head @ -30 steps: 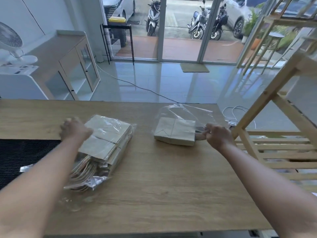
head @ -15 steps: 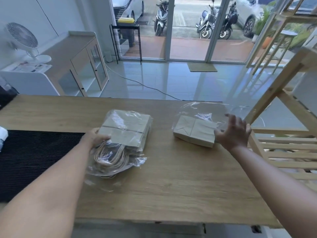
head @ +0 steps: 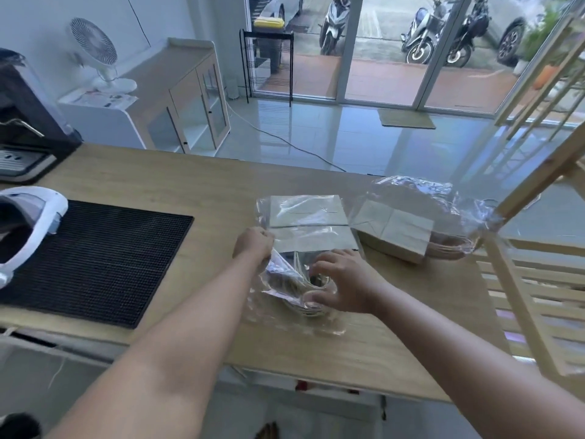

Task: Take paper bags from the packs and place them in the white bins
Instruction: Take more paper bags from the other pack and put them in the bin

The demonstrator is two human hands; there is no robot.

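Looking down from the head view, much stays hard to read: the twine handles of the near pack (head: 308, 226) blur into a tangle behind crumpled clear plastic, and no white bins or legible writing show. This near pack, flat brown paper bags in glossy film, lies on the wooden tabletop (head: 142, 182) toward its front edge, right of centre. The left hand (head: 254, 243) pinches the plastic at the pack's left side, lifting the opening. The right hand (head: 340, 282) curls, fingers bent, over the handle end at the mouth; whether it grips anything I cannot tell. The second pack (head: 408, 223), loosely wrapped, sits just beside it toward the right edge. A ribbed black mat (head: 95, 261) covers the left part.
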